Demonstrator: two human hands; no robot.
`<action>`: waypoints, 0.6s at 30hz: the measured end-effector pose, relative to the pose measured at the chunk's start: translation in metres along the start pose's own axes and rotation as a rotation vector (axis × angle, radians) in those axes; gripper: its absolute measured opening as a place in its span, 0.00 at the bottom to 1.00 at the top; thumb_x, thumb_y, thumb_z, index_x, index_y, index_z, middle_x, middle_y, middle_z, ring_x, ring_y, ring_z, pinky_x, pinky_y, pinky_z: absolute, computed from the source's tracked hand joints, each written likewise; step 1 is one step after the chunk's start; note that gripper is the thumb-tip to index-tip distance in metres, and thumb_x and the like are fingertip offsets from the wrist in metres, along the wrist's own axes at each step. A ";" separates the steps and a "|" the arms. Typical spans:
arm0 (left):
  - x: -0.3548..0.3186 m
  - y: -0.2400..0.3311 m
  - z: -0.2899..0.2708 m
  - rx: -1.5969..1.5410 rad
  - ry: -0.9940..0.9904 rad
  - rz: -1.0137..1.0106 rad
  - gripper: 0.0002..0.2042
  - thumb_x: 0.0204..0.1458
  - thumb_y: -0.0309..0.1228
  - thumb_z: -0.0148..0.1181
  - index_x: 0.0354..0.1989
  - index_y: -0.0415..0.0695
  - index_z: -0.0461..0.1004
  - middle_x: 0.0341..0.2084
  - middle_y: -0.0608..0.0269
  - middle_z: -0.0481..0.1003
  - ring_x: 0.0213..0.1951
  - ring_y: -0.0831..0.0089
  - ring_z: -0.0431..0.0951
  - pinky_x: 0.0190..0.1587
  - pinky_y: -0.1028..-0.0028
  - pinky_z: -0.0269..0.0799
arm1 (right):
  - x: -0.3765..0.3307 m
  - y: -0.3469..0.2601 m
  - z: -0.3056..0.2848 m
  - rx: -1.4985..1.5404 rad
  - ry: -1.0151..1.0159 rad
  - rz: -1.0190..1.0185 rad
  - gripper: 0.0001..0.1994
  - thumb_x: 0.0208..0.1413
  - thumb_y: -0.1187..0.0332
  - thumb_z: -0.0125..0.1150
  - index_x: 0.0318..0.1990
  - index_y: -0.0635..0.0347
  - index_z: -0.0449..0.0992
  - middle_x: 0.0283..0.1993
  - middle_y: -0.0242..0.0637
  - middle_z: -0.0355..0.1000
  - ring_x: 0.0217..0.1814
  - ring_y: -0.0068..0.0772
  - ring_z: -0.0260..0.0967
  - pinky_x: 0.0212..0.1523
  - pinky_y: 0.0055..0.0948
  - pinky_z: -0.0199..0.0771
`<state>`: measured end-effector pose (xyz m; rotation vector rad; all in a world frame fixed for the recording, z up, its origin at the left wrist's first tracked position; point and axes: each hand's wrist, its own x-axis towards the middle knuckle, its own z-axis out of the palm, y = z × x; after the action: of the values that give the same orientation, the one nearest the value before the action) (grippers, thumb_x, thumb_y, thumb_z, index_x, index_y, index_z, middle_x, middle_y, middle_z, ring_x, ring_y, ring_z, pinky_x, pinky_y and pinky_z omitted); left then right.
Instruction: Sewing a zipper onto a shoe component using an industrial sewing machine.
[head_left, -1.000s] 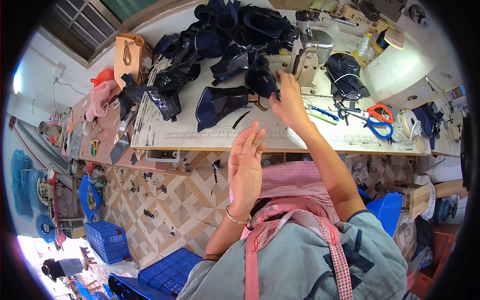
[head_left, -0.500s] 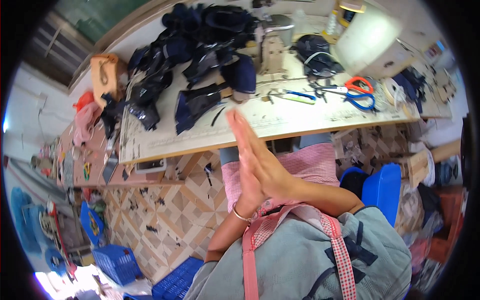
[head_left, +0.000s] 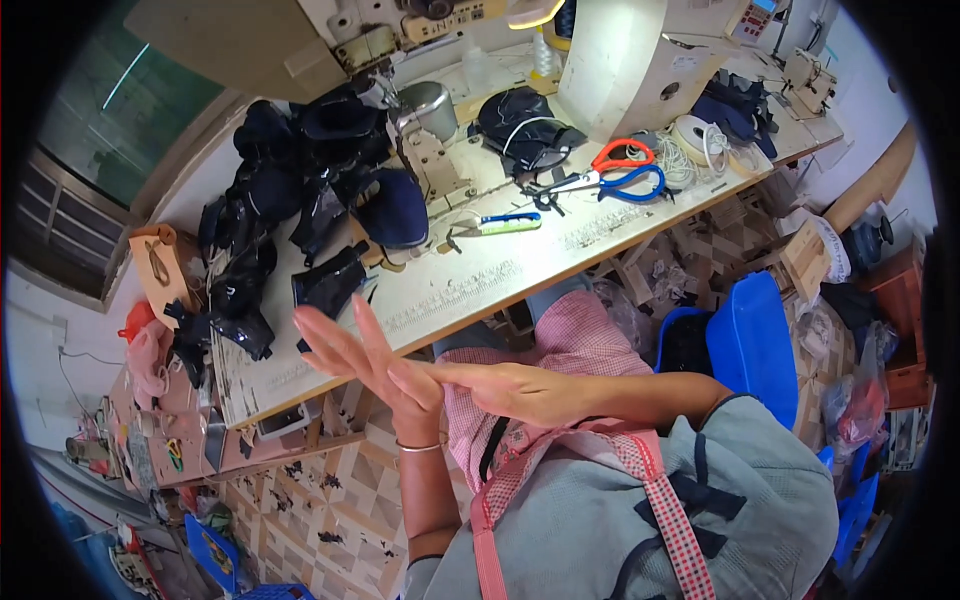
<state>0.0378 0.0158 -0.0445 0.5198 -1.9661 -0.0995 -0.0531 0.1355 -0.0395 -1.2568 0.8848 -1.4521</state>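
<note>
Above my lap, at the table's front edge, my left hand is raised with its fingers spread and a bangle at the wrist. It holds nothing. My right hand lies across from the right, flat, its stretched fingers meeting the heel of the left palm; its fingertips are partly hidden there. Beyond the left hand is a dark shiny cut piece on the white sewing table. A pile of dark navy and black pieces sits behind it. Thread snips with a green and blue handle lie farther right.
Scissors with red and blue handles lie near a roll of white cord. A sewing machine stands at the back, with a black bundle before it. A blue chair is at my right. An orange-tan piece hangs at far left.
The palms were pressed together upright; now they have come apart, the left fingers spreading leftward and the right hand lying lower and flatter. The view has turned and shifted.
</note>
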 end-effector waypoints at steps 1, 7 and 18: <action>0.001 -0.005 0.001 -0.057 0.022 -0.007 0.31 0.58 0.50 0.22 0.61 0.44 0.60 0.65 0.43 0.45 0.67 0.48 0.39 0.64 0.50 0.20 | -0.001 0.000 -0.012 -0.040 -0.024 0.015 0.29 0.63 0.49 0.36 0.60 0.66 0.57 0.62 0.42 0.58 0.64 0.33 0.53 0.63 0.31 0.48; 0.004 -0.016 0.033 -0.041 -0.128 -0.108 0.29 0.56 0.38 0.43 0.64 0.37 0.49 0.65 0.37 0.37 0.66 0.43 0.39 0.63 0.51 0.31 | 0.003 -0.005 -0.096 -0.487 0.003 -0.016 0.18 0.58 0.58 0.51 0.49 0.61 0.67 0.48 0.40 0.69 0.50 0.38 0.67 0.52 0.37 0.62; 0.000 -0.025 0.059 0.254 -0.619 -0.161 0.28 0.50 0.36 0.51 0.59 0.34 0.56 0.65 0.39 0.43 0.63 0.42 0.43 0.61 0.48 0.37 | 0.003 0.020 -0.142 -0.612 -0.004 -0.211 0.19 0.52 0.64 0.58 0.49 0.63 0.67 0.47 0.43 0.66 0.50 0.42 0.65 0.53 0.35 0.63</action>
<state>-0.0060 -0.0157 -0.0782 0.8933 -2.5544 -0.1221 -0.1879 0.1171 -0.0862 -1.8460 1.2831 -1.3826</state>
